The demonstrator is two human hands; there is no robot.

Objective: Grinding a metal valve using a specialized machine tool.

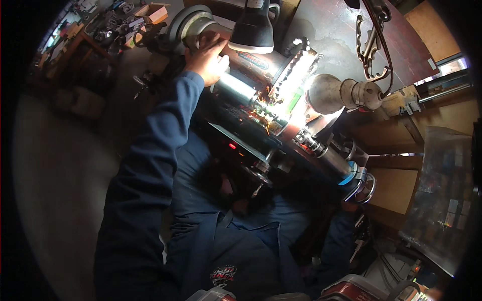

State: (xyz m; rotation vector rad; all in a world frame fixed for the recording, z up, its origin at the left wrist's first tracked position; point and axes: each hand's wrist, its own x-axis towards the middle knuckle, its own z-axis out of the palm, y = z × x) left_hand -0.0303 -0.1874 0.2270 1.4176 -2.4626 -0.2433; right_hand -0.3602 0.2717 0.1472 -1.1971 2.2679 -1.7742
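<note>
While my left hand [208, 59] grips the machine's grey housing [188, 25], sparks [261, 108] near the worktop's edge could singe my sleeve [165, 130]; right hand unseen.

Probably a dim metalworking workshop: bench machine [281, 105] throwing sparks [258, 108], work lamp [253, 27], cluttered tool shelves [95, 30].

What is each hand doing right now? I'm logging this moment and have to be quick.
Left hand: closed over the metal housing at the machine's left end.
Right hand: cannot be told; only the sleeve shows, and the hand is hidden near the machine's right end.
</note>
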